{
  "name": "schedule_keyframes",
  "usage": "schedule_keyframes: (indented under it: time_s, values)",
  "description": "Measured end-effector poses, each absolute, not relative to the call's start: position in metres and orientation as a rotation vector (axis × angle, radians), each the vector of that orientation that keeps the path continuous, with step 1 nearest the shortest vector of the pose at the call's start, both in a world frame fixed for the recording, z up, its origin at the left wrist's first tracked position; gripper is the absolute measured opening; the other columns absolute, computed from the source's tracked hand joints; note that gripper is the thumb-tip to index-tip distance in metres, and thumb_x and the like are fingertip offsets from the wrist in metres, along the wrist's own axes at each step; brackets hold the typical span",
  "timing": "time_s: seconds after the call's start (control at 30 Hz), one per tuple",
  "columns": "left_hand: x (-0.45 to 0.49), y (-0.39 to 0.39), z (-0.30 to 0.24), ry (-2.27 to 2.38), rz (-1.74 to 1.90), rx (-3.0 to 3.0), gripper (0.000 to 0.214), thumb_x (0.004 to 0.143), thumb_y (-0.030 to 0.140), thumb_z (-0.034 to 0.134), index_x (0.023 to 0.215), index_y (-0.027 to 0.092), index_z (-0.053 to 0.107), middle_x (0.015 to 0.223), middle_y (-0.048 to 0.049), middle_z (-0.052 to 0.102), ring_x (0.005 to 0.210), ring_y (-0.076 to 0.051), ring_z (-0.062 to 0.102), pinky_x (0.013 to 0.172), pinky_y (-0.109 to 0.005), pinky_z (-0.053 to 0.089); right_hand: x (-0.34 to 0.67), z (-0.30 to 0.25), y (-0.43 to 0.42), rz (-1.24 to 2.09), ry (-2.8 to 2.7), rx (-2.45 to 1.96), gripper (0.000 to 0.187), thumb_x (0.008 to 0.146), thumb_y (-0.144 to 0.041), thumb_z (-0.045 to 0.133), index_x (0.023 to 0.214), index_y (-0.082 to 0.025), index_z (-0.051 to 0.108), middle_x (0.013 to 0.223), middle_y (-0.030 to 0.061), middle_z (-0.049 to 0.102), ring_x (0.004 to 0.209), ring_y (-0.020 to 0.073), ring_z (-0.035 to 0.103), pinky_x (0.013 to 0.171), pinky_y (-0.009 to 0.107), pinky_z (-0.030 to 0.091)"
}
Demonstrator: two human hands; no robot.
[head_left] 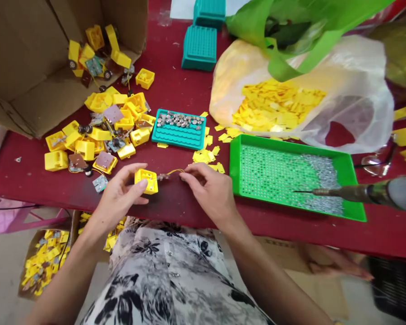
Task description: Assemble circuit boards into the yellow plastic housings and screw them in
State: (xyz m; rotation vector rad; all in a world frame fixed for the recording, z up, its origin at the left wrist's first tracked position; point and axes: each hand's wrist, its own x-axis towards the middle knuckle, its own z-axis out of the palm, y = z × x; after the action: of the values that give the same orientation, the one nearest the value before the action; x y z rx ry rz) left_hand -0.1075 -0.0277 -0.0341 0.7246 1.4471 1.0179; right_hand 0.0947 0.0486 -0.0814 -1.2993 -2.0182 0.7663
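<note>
Near the front edge of the desk (176, 210), my left hand (118, 195) has its fingers curled round a small yellow plastic housing (146, 181), gripping it from the side. My right hand (208, 189) pinches a thin yellow wire (175, 171) between nearly closed fingertips. The wire runs to a small metal piece (163, 177) beside the housing, though I think they join, the view there is poor. Left of my hands lies a heap of yellow housings (101, 135) with metal plates and wires. Ahead sits a teal tray (179, 137) holding button cells (179, 119). Rightward is a green tray (284, 176) of screws, an electric screwdriver (368, 192) reaching over it.
</note>
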Motion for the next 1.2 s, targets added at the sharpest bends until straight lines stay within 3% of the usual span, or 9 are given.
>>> schedule_keyframes:
  time_s: [0.13,0.33,0.43,0.57,0.7,0.8,0.9,1.03,1.2]
  values:
    - [-0.102,-0.024,-0.034,1.442,1.104,0.693,0.048,0.076,0.039,0.077,0.119,0.024,0.063,0.109,-0.0028,0.059,0.087,-0.013,0.06,0.07,-0.023,0.061,0.104,-0.084,0.055,0.443,-2.151,-1.162,0.019,0.094,-0.022,0.054,0.091,-0.015,0.071,0.09,0.0088,0.069,0.083,0.0199,0.066,0.077,0.033,0.053]
    - [-0.094,-0.025,-0.037,1.435,1.225,0.553,0.033,0.083,0.047,0.07,0.106,0.024,0.07,0.1,-0.0032,0.062,0.09,-0.015,0.06,0.072,-0.027,0.061,0.114,-0.089,0.046,0.485,-2.234,-1.058,0.017,0.092,-0.014,0.055,0.103,-0.012,0.068,0.095,0.0093,0.068,0.088,0.0201,0.065,0.08,0.032,0.053]
    - [-0.093,-0.026,-0.036,1.468,1.227,0.529,0.031,0.08,0.044,0.073,0.101,0.022,0.071,0.098,-0.003,0.064,0.085,-0.014,0.062,0.07,-0.027,0.061,0.11,-0.092,0.043,0.446,-2.292,-1.124,0.023,0.092,-0.016,0.055,0.111,-0.011,0.067,0.098,0.0121,0.066,0.089,0.0239,0.064,0.077,0.036,0.053]
    - [-0.093,-0.025,-0.035,1.435,1.246,0.44,0.035,0.075,0.04,0.079,0.103,0.022,0.071,0.099,-0.0031,0.066,0.085,-0.015,0.064,0.069,-0.03,0.062,0.104,-0.092,0.045,0.413,-2.313,-1.173,0.021,0.092,-0.02,0.057,0.106,-0.012,0.069,0.096,0.0138,0.065,0.088,0.0258,0.063,0.075,0.039,0.053]
    - [-0.095,-0.02,-0.032,1.35,1.252,0.325,0.041,0.068,0.037,0.085,0.102,0.017,0.072,0.097,-0.0064,0.071,0.083,-0.016,0.066,0.07,-0.029,0.06,0.106,-0.082,0.053,0.692,-2.15,-1.136,0.021,0.094,-0.022,0.052,0.1,-0.015,0.071,0.096,0.0103,0.071,0.089,0.0218,0.067,0.081,0.037,0.054]
    - [-0.097,-0.016,-0.03,1.297,1.217,0.285,0.045,0.066,0.035,0.087,0.103,0.015,0.074,0.099,-0.0094,0.073,0.083,-0.017,0.068,0.07,-0.028,0.059,0.107,-0.076,0.06,0.997,-1.956,-1.243,0.021,0.091,-0.029,0.054,0.096,-0.018,0.071,0.088,0.0052,0.073,0.076,0.0178,0.068,0.073,0.034,0.055]
    - [-0.097,-0.015,-0.029,1.287,1.179,0.284,0.048,0.064,0.034,0.088,0.106,0.015,0.075,0.099,-0.0092,0.074,0.081,-0.016,0.068,0.071,-0.028,0.058,0.104,-0.077,0.063,1.099,-1.915,-1.302,0.018,0.088,-0.03,0.057,0.092,-0.019,0.071,0.079,0.0027,0.072,0.066,0.0161,0.066,0.067,0.031,0.053]
    - [-0.096,-0.015,-0.028,1.307,1.161,0.3,0.05,0.061,0.036,0.09,0.105,0.016,0.076,0.096,-0.0063,0.073,0.079,-0.014,0.065,0.07,-0.025,0.058,0.102,-0.084,0.06,0.728,-2.118,-1.191,0.017,0.091,-0.023,0.057,0.086,-0.019,0.072,0.084,0.0055,0.07,0.077,0.0181,0.065,0.073,0.032,0.052]
    - [-0.096,-0.015,-0.028,1.333,1.144,0.34,0.045,0.064,0.038,0.089,0.103,0.019,0.075,0.101,-0.0053,0.07,0.082,-0.013,0.064,0.069,-0.024,0.059,0.105,-0.089,0.052,0.412,-2.167,-1.193,0.018,0.093,-0.022,0.056,0.097,-0.016,0.073,0.089,0.0077,0.066,0.081,0.0187,0.062,0.074,0.033,0.051]
